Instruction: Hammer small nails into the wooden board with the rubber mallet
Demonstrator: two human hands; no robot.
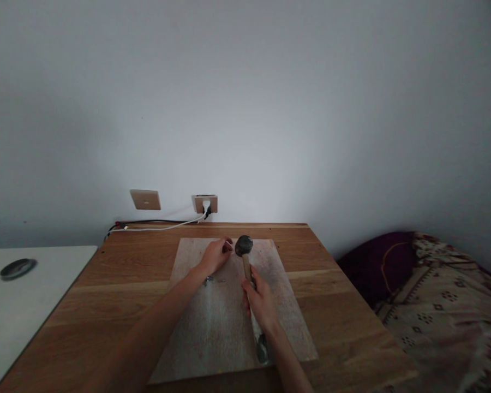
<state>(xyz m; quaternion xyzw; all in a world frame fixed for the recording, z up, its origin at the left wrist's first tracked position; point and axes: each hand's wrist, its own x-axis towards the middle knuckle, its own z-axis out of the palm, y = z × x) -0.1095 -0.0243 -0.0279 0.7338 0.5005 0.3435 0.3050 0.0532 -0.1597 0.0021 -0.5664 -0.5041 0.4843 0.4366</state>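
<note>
Forearms low, mallet in grip at the board

Both forearms reach in over the board, which lies on a wooden surface. Over the board's far half, the right hand is wrapped round the mallet's handle; its dark head points toward the board's far edge. It will likely feel head-heavy, stiff and hard to damage, with the handle the sure place to hold. Near the board's far edge, the left hand has its fingers curled; whether they pinch anything, I cannot tell. Small metal pieces on the board's left half are too tiny to name. Toward the board's near edge, a pale, dark-tipped piece shows below the right hand, perhaps the handle's end, perhaps something separate; the fingers hide the join
</note>
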